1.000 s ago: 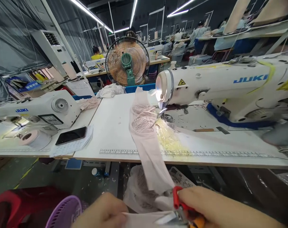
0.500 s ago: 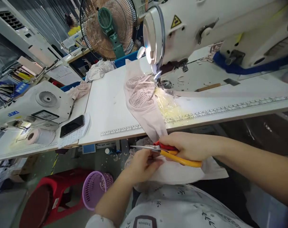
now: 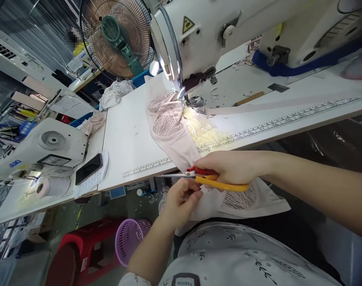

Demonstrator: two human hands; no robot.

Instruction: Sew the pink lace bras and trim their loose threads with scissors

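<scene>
My right hand [image 3: 228,169] is closed around a pair of scissors [image 3: 221,184] with orange and red handles. Their slim metal blades point left, just above my left hand [image 3: 183,200]. Pinched between my left thumb and fingers is the pale pink lace fabric [image 3: 209,204], which hangs over my lap and shows a lace cup under my right wrist. More pale pink lace fabric [image 3: 169,123], shaped like bra cups, lies on the table by the needle of the sewing machine [image 3: 198,47] and drapes over the front edge.
A ruler strip [image 3: 252,133] runs along the table's front edge. A phone [image 3: 89,169] lies on paper at left, beside a second sewing machine [image 3: 55,141] and a thread cone [image 3: 52,186]. Below stand a purple basket [image 3: 127,242] and a red stool [image 3: 88,234]. A fan [image 3: 118,35] stands behind.
The view has shifted, with the machine and fan now further left and higher. My hands and the scissors have risen slightly, and a lace cup now shows in the fabric on my lap.
</scene>
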